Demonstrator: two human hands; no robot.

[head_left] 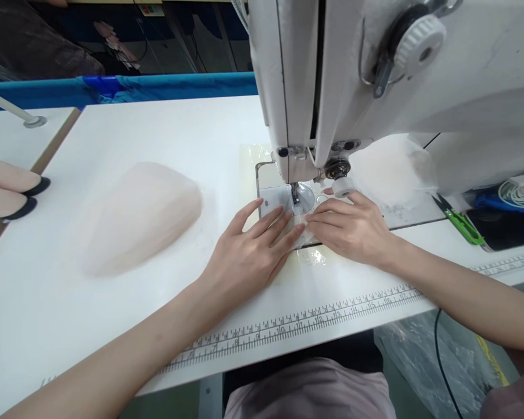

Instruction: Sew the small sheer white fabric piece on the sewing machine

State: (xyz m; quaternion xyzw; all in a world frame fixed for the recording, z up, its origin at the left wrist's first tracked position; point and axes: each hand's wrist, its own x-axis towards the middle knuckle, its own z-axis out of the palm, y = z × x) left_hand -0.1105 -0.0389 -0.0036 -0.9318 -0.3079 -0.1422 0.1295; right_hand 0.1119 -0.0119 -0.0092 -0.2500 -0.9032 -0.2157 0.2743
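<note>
My left hand [253, 253] lies flat with its fingers spread, just left of and in front of the presser foot [294, 193] of a sewing machine [288, 75]. Opposite it, my right hand [351, 228] has its fingers pressed together, the tips close to the needle plate [274, 180]. Whatever is between these fingertips is too small and pale to make out. A thin, translucent piece [303, 240] shows between the two hands. To the left on the white table [192, 134] rests a pale, rounded, blurred piece [146, 218].
Green thread snips [460, 220] lie at the right beside a dark flat object [506, 230] and a coiled white cable [521, 192]. A printed ruler [283, 330] runs along the front edge. Two beige, dark-tipped shapes [11, 186] reach in from the left. Behind is a blue cloth edge [179, 88].
</note>
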